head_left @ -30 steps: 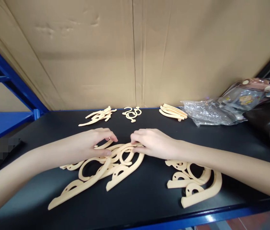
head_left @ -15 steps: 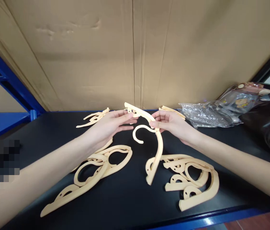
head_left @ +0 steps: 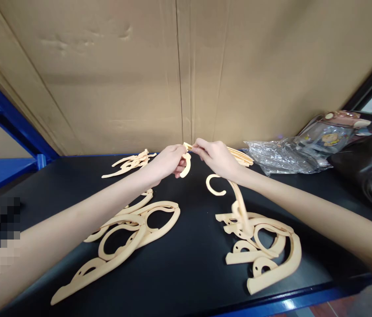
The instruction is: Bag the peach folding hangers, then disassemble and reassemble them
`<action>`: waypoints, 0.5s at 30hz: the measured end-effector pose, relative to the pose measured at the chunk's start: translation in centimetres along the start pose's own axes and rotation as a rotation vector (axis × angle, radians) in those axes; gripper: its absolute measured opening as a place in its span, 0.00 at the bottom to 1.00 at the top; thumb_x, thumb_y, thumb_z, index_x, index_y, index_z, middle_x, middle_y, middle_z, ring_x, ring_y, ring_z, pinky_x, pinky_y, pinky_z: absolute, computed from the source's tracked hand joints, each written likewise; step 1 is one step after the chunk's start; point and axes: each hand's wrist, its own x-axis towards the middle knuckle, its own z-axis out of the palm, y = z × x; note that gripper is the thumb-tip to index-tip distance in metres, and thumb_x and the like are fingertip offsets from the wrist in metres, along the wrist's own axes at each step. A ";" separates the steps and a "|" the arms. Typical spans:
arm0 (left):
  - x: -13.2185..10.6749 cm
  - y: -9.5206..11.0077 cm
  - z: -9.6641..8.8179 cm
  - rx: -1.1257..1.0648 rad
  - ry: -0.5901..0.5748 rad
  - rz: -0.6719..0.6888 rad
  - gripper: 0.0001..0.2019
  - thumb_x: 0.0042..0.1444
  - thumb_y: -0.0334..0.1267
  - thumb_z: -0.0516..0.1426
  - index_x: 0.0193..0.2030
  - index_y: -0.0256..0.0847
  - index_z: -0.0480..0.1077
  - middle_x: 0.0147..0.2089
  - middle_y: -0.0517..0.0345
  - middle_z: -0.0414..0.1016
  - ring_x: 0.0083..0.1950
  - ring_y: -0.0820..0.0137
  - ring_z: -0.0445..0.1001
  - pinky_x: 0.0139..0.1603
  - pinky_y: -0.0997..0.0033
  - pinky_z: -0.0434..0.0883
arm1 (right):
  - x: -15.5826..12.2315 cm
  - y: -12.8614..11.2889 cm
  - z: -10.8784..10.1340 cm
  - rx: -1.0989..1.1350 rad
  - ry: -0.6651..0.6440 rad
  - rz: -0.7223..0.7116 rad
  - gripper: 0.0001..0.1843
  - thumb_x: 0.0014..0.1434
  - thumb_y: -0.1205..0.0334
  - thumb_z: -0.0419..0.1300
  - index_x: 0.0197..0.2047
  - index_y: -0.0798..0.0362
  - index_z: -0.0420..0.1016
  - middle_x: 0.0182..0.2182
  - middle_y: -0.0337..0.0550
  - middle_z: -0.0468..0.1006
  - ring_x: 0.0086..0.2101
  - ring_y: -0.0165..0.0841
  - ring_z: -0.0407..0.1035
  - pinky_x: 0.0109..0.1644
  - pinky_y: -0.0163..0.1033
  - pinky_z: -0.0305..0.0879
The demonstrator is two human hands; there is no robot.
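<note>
Pinching near one end, the right hand (head_left: 219, 158) holds a cream, curved hanger (head_left: 238, 197) above the black table (head_left: 199, 259), hook exposed; the left hand (head_left: 172, 159) grips a small curved piece (head_left: 187, 167).

The hangers (head_left: 271, 277) look smooth plastic, the tabletop (head_left: 189, 268) matt.

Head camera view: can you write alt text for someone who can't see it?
The right hand holds a cream hanger, the left hand a small curved piece beside it, over a black table. More hangers lie nearer, left and right.
</note>
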 end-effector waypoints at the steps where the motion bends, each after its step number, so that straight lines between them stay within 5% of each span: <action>1: 0.1 0.0 0.0 0.033 0.017 0.011 0.12 0.62 0.35 0.43 0.26 0.43 0.54 0.20 0.65 0.55 0.17 0.75 0.58 0.22 0.73 0.63 | 0.3 0.0 0.3 0.074 -0.001 0.029 0.12 0.67 0.59 0.49 0.33 0.51 0.67 0.22 0.35 0.70 0.24 0.28 0.64 0.31 0.33 0.55; 7: -0.3 -0.3 -0.1 0.293 0.162 0.106 0.16 0.67 0.40 0.40 0.29 0.41 0.60 0.23 0.59 0.65 0.25 0.69 0.68 0.31 0.68 0.65 | 1.1 -0.4 2.2 0.698 -0.063 0.296 0.11 0.63 0.58 0.53 0.29 0.52 0.67 0.17 0.30 0.66 0.14 0.23 0.58 0.17 0.30 0.52; 15: -1.7 -0.1 1.1 0.592 0.084 0.201 0.13 0.66 0.40 0.43 0.38 0.40 0.64 0.28 0.54 0.69 0.30 0.61 0.71 0.34 0.66 0.62 | 3.2 0.1 2.1 0.892 0.015 0.577 0.13 0.61 0.68 0.50 0.24 0.53 0.64 0.14 0.32 0.64 0.12 0.23 0.57 0.15 0.30 0.54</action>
